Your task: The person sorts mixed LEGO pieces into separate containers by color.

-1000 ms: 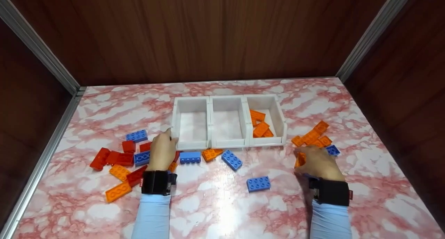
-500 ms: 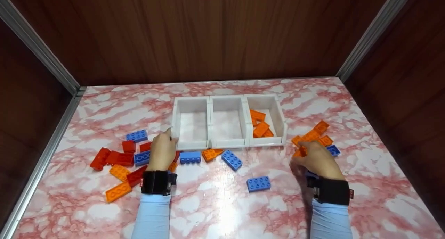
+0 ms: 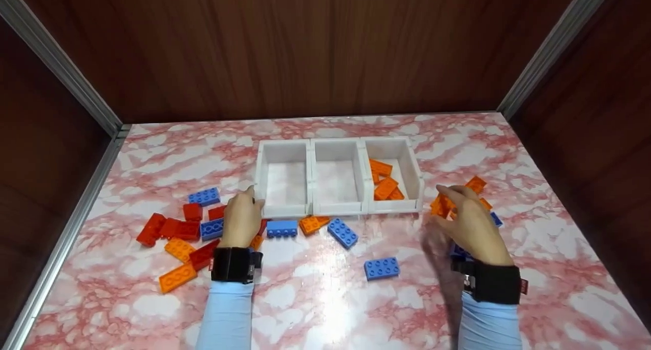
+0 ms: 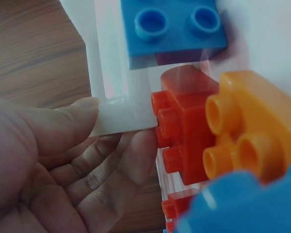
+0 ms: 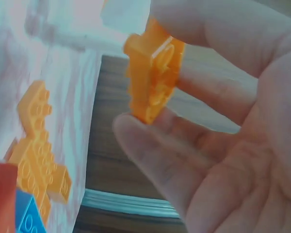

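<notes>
My left hand pinches the front left corner of the leftmost white bin between thumb and fingers. Close by that hand lie a red brick, an orange brick and a blue brick. Over on the right, my right hand holds an orange brick by its ends, between thumb and fingers, above the table. Beneath and behind it is a group of orange bricks, with a blue brick beside them.
Three white bins stand joined in a row; the right bin contains several orange bricks, the middle bin none. Red, blue and orange bricks spread left of my left hand. Blue bricks lie in front of the bins. Dark wooden walls enclose the table.
My right hand has lifted the orange brick up from the table beside the other orange bricks. The left hand keeps its hold on the bin corner. The head view has shifted slightly.
</notes>
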`<action>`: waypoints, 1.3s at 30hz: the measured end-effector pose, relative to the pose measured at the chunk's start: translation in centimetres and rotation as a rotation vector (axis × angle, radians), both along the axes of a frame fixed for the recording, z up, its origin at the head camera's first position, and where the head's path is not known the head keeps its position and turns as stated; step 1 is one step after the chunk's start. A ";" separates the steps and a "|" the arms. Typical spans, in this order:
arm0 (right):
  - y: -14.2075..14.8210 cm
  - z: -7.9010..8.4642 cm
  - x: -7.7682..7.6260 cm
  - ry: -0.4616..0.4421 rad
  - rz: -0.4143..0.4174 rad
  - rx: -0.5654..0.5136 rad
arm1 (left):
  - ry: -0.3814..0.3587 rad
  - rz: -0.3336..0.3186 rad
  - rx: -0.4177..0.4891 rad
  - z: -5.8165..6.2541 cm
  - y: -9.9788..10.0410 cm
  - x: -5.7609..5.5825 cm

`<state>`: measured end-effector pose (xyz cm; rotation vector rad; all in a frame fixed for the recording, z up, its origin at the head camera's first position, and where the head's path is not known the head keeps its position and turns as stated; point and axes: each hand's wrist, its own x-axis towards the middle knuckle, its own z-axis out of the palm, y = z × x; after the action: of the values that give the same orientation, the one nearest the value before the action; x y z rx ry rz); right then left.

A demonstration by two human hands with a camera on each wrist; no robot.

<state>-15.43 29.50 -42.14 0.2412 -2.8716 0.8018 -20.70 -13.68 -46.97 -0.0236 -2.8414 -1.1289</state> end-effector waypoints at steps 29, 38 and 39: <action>-7.6 -0.6 -14.4 -0.248 0.175 0.140 | -0.031 0.002 0.031 0.2 0.1 0.0; -8.2 -1.4 -14.5 -0.257 0.228 0.180 | -0.056 -0.001 0.049 0.1 -0.1 -0.2; -8.3 -1.2 -14.5 -0.258 0.230 0.171 | -0.056 0.002 0.048 0.1 -0.2 -0.2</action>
<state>-29.90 21.21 -43.39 0.5331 -3.2033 0.6644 -20.85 -13.83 -46.86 0.0141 -2.8609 -1.2165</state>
